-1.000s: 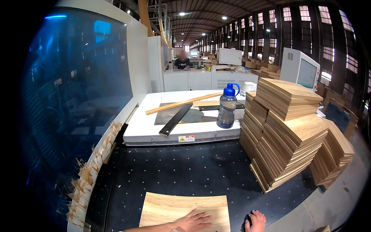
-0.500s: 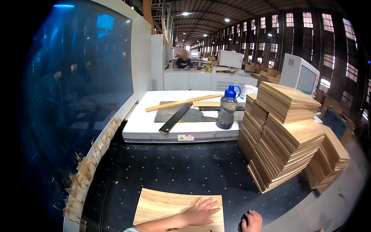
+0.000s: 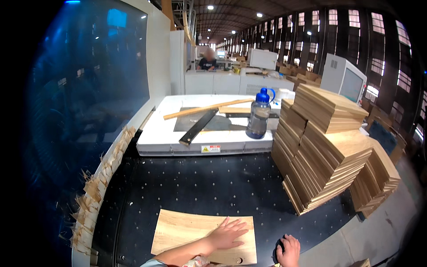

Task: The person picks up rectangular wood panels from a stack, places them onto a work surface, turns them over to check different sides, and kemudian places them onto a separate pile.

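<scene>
My left hand (image 3: 227,235) lies flat with its fingers spread on the right part of a light wood-grain board (image 3: 182,229). The board rests on the black, dotted machine bed (image 3: 200,178); a small round hole shows near its front edge. To the right of the board, my right hand (image 3: 289,252) sits low at the near side of the bed. Its fingers are curled in, and what they close on, if anything, is hidden. A patterned bit of cloth (image 3: 196,262) shows by my left forearm.
Tall stacks of wood-grain boards (image 3: 329,155) stand at the right. Across the bed, a white machine top (image 3: 155,133) carries a blue-capped bottle (image 3: 259,116), a black bar (image 3: 200,127) and wooden strips (image 3: 209,109). A blue-windowed machine cover (image 3: 93,89) rises at left. Another person (image 3: 207,61) is far back.
The whole view has tipped down slightly, so everything sits higher and more of the board's front edge and its hole shows. Both hands keep nearly the same places.
</scene>
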The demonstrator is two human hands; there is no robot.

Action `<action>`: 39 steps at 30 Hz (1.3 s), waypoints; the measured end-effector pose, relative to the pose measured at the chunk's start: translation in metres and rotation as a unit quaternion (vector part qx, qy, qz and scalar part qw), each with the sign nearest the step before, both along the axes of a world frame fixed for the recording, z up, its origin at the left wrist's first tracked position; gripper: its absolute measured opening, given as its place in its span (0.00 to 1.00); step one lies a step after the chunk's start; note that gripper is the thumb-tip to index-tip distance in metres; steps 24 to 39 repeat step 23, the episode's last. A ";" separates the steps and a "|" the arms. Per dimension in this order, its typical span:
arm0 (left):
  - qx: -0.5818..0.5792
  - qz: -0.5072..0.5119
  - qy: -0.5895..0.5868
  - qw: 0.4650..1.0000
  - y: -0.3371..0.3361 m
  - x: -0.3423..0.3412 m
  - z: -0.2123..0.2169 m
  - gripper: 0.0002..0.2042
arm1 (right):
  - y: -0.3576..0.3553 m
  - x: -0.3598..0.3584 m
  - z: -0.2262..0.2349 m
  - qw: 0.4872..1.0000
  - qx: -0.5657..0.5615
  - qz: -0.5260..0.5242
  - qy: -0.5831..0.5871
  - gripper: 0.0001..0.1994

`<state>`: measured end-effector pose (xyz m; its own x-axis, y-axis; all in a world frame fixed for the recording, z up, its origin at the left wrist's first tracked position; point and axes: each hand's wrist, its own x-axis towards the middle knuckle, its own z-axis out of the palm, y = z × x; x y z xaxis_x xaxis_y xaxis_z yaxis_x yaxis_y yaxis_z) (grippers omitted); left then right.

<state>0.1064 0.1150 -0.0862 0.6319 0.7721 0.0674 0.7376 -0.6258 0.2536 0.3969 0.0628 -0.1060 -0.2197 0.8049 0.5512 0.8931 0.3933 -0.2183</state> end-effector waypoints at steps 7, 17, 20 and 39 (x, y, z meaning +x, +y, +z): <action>-0.011 0.002 -0.032 0.999 0.004 0.002 -0.007 0.27 | 0.000 0.012 -0.016 1.000 0.006 -0.007 -0.009 0.15; -0.046 -0.026 -0.064 0.997 0.019 -0.010 -0.020 0.23 | 0.007 -0.001 -0.010 0.995 -0.082 -0.057 0.011 0.15; 0.014 -0.065 -0.119 0.991 0.024 -0.011 -0.034 0.27 | 0.000 0.005 -0.009 0.993 -0.101 -0.067 0.012 0.15; -0.117 -0.038 -0.071 0.990 0.025 -0.017 -0.025 0.33 | -0.002 0.005 -0.011 0.992 -0.107 -0.069 0.010 0.16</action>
